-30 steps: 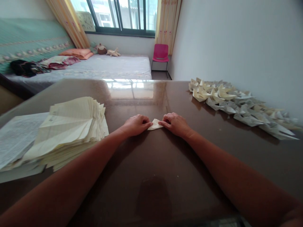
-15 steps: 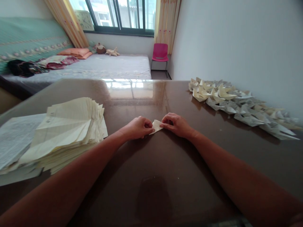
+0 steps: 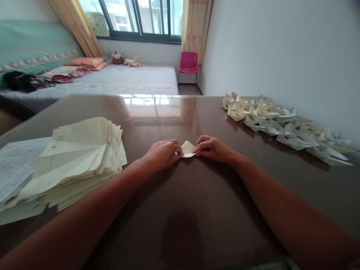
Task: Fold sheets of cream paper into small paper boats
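Centre-frame, our left hand (image 3: 163,153) and right hand (image 3: 216,150) pinch a peaked cream folded-paper piece (image 3: 188,147); glossy brown tabletop (image 3: 184,187) spreads below, far edge above.

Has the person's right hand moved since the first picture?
Yes, slightly. Judged against the folded paper shapes, which have stayed put on the table, the right hand has shifted a little to the right.

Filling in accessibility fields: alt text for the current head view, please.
A left hand and right hand hold a small folded paper between them over a glossy brown table. A stack of paper lies to the left and many folded paper shapes to the right. Beyond are a bed, pink chair and window.
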Motion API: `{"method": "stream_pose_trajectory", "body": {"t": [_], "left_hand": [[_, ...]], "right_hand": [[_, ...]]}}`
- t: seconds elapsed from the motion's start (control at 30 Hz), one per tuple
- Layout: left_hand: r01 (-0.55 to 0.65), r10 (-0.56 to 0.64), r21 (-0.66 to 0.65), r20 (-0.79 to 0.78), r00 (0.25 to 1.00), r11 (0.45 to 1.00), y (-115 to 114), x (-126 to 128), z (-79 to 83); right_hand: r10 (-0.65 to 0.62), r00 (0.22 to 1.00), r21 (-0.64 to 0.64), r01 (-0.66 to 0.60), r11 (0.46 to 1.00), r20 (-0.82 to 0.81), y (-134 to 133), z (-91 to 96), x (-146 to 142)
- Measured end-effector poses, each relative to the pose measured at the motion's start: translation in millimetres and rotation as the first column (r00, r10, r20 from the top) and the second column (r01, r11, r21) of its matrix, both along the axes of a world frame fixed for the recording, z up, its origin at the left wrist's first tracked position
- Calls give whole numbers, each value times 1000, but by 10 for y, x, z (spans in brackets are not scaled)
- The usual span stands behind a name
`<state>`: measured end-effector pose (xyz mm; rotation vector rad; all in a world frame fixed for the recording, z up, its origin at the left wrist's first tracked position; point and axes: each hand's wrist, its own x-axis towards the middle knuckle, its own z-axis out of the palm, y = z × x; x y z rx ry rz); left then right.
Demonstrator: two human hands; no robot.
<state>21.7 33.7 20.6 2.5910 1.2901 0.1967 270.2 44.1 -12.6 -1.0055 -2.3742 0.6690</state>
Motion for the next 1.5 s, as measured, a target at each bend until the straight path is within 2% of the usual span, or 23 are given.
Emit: {"method": "stream_pose_trajectory", "body": {"t": [0.13, 0.23, 0.47, 0.73, 0.9, 1.07, 1.27, 1.5], "left_hand": [[-82, 85, -61, 55, 995, 995, 63, -7, -40], [-148, 154, -99, 65, 986, 984, 117, -11, -78], [-148, 165, -154, 100, 981, 977, 171, -47, -124], [-156, 194, -268, 122, 973, 951, 202, -70, -94], [-160, 173, -195, 52, 984, 968, 175, -58, -77], [-250, 250, -25, -28, 968, 968, 78, 16, -134], [-248, 250, 28, -99, 963, 968, 56, 75, -162], [-222, 230, 80, -118, 966, 972, 47, 109, -147]], "right_hand": [[-38, 997, -110, 30, 993, -67, 2, 22, -26], [-103, 993, -144, 94, 985, -52, -9, 44, -73], [-259, 961, -38, 264, 964, 102, -39, 54, -183], [-286, 939, 12, 289, 957, 192, -53, 54, -221], [-309, 920, 33, 311, 950, 239, -61, 54, -239], [-388, 862, 128, 367, 922, 325, -93, 72, -307], [-461, 806, 230, 401, 887, 373, -143, 87, -392], [-474, 798, 228, 416, 880, 373, -116, 95, -396]]}}
